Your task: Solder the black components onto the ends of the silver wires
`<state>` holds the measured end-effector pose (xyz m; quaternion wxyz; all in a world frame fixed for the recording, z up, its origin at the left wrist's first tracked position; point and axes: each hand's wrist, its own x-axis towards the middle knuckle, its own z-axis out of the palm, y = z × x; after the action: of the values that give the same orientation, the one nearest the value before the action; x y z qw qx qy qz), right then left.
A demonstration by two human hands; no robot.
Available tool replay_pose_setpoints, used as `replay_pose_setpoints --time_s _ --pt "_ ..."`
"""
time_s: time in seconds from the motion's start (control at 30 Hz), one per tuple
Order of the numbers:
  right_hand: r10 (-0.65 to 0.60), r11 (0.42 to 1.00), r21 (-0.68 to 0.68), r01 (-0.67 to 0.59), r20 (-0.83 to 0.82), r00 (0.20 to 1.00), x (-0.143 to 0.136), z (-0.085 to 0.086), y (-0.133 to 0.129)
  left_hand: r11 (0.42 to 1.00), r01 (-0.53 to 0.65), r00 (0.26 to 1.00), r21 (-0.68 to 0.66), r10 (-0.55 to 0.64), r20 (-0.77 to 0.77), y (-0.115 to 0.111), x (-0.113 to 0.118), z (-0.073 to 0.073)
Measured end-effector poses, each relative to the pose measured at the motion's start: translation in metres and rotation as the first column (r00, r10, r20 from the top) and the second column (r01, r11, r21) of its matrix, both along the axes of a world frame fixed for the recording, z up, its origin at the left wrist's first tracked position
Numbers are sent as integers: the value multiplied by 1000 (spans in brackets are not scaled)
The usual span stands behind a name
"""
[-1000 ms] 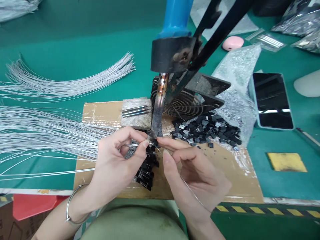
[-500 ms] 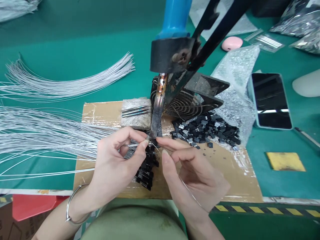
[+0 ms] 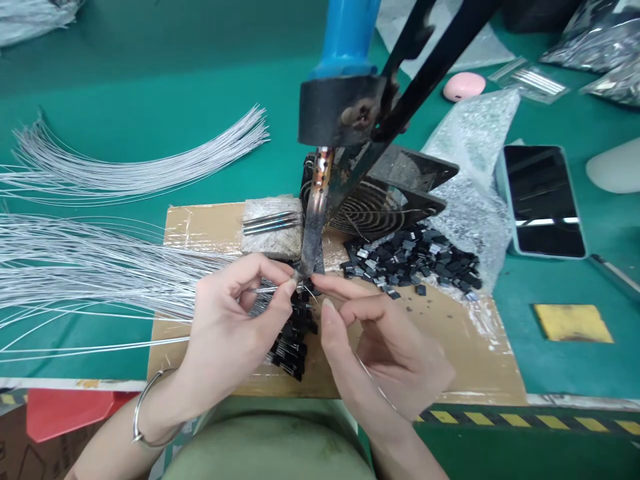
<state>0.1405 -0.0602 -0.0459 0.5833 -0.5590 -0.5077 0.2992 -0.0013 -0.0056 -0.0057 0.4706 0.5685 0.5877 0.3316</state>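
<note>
My left hand (image 3: 240, 327) is closed, thumb and index finger pinching a thin silvery-white wire (image 3: 264, 290) right at the soldering iron's tip. What lies between the fingertips is mostly hidden. A strand of solder wire (image 3: 375, 381) runs through my closed right hand (image 3: 387, 343) and shows again as a fine curved end (image 3: 310, 292) by the tip. My right index finger reaches close to that tip. The soldering iron (image 3: 316, 207), blue-handled, points downward from a black stand (image 3: 400, 100). Below the fingers lie black-ended wire pieces (image 3: 293, 347) in a bunch.
Bundles of white wires (image 3: 135, 163) spread over the left side. A pad with several metal rods (image 3: 271, 223), a black fan (image 3: 380, 207) and a pile of small black pieces (image 3: 415, 260) surround the iron. Right: a phone (image 3: 543, 200), a yellow sponge (image 3: 573, 323), a pen (image 3: 615, 273).
My right hand has shifted very slightly left. The left hand keeps its pinch at the iron's tip, nearly unmoved.
</note>
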Motion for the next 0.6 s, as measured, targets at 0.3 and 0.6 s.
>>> replay_pose_setpoints --time_s 0.3,0.6 --pt "-39 998 47 38 29 999 -3 -3 0 1000 2 1000 -1 -2 11 -1 -2 0" --pt "-33 998 62 31 29 999 -3 -4 0 1000 2 1000 7 -2 -3 -1 -3 -2"
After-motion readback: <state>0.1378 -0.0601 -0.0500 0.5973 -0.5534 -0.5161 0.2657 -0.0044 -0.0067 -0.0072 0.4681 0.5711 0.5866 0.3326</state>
